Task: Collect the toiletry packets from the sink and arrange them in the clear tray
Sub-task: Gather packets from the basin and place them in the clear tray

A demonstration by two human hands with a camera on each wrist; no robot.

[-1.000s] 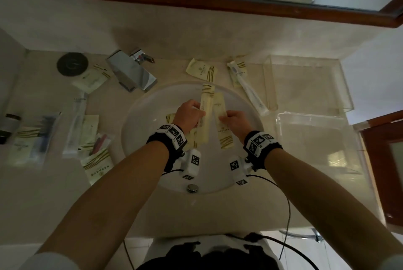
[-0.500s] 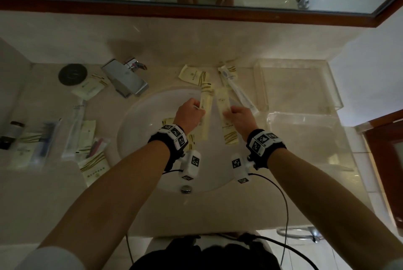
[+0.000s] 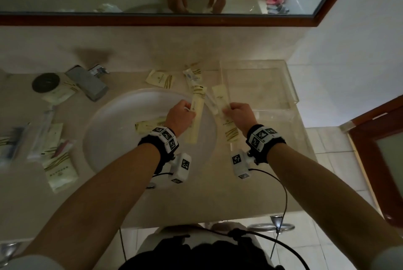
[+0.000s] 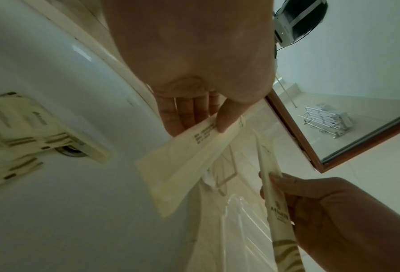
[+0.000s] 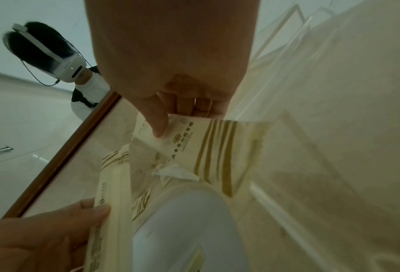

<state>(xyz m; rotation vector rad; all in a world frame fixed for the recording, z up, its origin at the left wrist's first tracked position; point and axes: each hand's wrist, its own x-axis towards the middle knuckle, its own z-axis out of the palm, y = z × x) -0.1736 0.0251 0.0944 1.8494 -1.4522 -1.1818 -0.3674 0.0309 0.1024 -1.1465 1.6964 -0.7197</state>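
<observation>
My left hand (image 3: 185, 110) pinches a long cream packet (image 3: 195, 117) between thumb and fingers over the right side of the white sink (image 3: 122, 139). Seen from the left wrist, that packet (image 4: 182, 165) slants down from my left hand (image 4: 194, 128). A second striped cream packet (image 3: 227, 123) is gripped by my right hand (image 3: 227, 111) above the sink's right rim, beside the clear tray (image 3: 290, 86). The right wrist view shows my thumb on this packet (image 5: 208, 147). Another packet (image 3: 148, 125) lies in the basin.
A chrome faucet (image 3: 88, 83) and a black round object (image 3: 45, 82) stand at the back left. Loose packets (image 3: 60, 170) lie on the counter to the left, more (image 3: 161, 79) behind the sink. A second clear tray (image 3: 285, 136) sits nearer me on the right.
Both hands have lifted their packets and moved right, from the middle of the basin toward its right rim and the clear tray. The two packets are now farther apart.
</observation>
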